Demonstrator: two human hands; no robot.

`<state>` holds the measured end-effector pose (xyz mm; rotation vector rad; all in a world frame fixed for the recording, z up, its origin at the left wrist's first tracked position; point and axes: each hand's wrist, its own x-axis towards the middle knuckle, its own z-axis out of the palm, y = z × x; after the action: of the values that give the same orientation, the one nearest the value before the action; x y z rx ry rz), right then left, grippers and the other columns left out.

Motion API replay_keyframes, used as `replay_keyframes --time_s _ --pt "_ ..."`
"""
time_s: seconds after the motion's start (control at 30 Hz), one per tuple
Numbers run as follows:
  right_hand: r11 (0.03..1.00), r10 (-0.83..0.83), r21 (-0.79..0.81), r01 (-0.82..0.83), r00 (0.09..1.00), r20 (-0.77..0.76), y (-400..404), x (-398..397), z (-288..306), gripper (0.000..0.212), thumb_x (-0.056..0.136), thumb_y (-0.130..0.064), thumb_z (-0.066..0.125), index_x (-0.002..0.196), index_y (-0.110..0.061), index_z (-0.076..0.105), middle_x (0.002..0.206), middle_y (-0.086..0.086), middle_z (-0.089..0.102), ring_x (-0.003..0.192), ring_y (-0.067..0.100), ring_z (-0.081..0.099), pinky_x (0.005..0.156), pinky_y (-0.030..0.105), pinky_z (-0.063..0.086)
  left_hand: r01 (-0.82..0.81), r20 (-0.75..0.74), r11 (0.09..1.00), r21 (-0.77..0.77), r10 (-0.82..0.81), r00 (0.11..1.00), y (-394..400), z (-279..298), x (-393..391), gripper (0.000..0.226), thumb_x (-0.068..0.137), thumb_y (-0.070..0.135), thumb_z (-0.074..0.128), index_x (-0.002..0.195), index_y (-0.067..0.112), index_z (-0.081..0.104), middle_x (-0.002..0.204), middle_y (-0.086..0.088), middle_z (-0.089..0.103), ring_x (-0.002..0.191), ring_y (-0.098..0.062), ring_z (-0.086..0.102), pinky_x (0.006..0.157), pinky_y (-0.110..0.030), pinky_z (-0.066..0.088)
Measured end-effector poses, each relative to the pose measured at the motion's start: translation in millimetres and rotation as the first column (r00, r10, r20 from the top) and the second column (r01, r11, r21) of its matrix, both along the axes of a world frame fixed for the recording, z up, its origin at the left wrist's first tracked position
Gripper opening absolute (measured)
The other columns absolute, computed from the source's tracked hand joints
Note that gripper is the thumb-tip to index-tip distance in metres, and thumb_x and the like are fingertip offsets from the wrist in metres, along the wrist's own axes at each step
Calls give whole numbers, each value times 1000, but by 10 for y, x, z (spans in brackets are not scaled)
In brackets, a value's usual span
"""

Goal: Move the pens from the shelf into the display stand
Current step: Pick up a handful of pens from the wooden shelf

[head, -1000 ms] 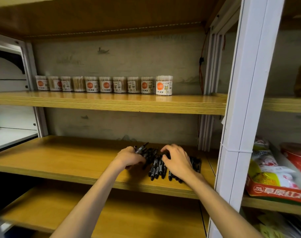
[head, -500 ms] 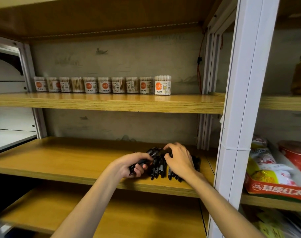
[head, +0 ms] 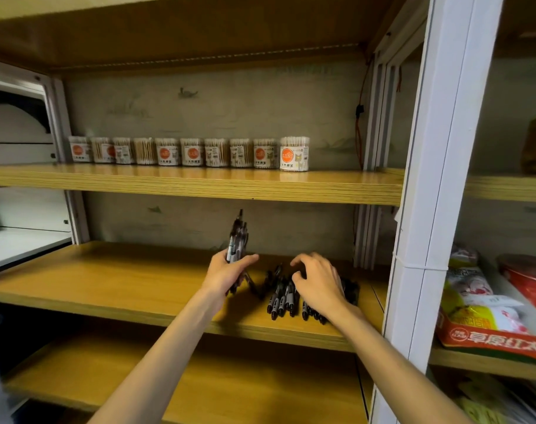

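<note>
My left hand point(head: 227, 275) grips a small bundle of black pens point(head: 237, 237), held upright above the middle wooden shelf point(head: 107, 280). To its right, a pile of black pens point(head: 282, 296) lies on the same shelf near the white post. My right hand point(head: 317, 281) hovers over that pile with curled fingers, touching the pens and hiding part of them; whether it grips any is unclear. No display stand is in view.
A row of cotton-swab jars point(head: 187, 153) lines the upper shelf point(head: 199, 185). A white upright post point(head: 438, 179) borders the pens on the right; beyond it sit snack bags point(head: 481, 304) and a red tin point(head: 527, 276). A lower shelf point(head: 199, 381) runs beneath my arms.
My left hand has lifted a bundle of pens from the pile and turned it upright, moving slightly left. My right hand stays over the pile.
</note>
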<state>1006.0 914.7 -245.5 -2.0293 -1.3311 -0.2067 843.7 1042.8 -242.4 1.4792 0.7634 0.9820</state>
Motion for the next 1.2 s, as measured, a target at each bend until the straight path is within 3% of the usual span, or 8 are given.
replay_keyframes --time_s 0.13,0.3,0.5,0.63,0.7,0.8,0.93,1.2 --pt "1000 12 0 -12 1000 12 26 -30 14 26 97 -20 59 120 -30 64 129 -3 59 127 18 52 110 40 40 -215 93 970 111 205 974 96 -129 -36 20 84 21 79 74 16 62 52 10 53 51 -9 46 50 -23 39" --pt "1000 20 -17 -19 999 44 33 -73 36 27 97 -20 58 122 -29 63 129 -3 59 127 18 52 111 40 40 -211 4 967 141 212 977 123 -259 -58 11 85 20 80 93 22 73 77 6 73 74 -9 65 67 -24 45" --pt "999 31 -21 -29 998 56 2 -91 47 26 97 -20 57 121 -29 63 130 -3 58 128 18 50 110 39 39 -370 144 904 215 345 927 117 -176 -84 16 90 27 76 88 20 61 69 -3 66 49 -11 60 48 -26 50" --pt "999 35 -10 -35 997 63 -30 -104 61 25 97 -20 57 120 -29 64 128 -4 59 126 17 51 107 37 39 -357 55 908 219 354 934 110 -226 -63 21 85 16 79 79 14 59 63 -2 63 48 -7 56 49 -25 47" --pt "999 38 -6 -37 997 62 -42 -107 63 25 97 -21 58 119 -30 63 128 -5 59 126 16 50 107 37 39 -332 3 925 184 338 941 101 -299 -53 23 82 16 82 73 13 61 64 -1 66 59 -12 62 58 -28 49" --pt "999 34 -8 -34 998 57 -60 -111 58 24 97 -21 58 119 -30 63 130 -5 58 128 16 50 108 37 38 -333 -47 936 116 340 939 69 -325 -52 23 80 16 83 76 17 61 72 0 69 71 -14 67 59 -28 50" --pt "999 38 -9 -38 998 55 -79 -127 52 23 97 -22 57 118 -32 62 130 -5 57 129 17 49 109 36 37 -406 -29 885 228 423 906 34 -232 -78 31 88 20 76 66 14 54 60 -4 65 50 -10 62 48 -27 50" --pt "999 47 -12 -46 997 57 -163 -187 56 23 98 -24 57 119 -32 63 127 -6 57 125 15 51 106 36 39 -321 -161 911 260 369 916 -44 -285 -80 31 87 19 78 67 17 55 63 0 58 52 -11 47 40 -16 32"
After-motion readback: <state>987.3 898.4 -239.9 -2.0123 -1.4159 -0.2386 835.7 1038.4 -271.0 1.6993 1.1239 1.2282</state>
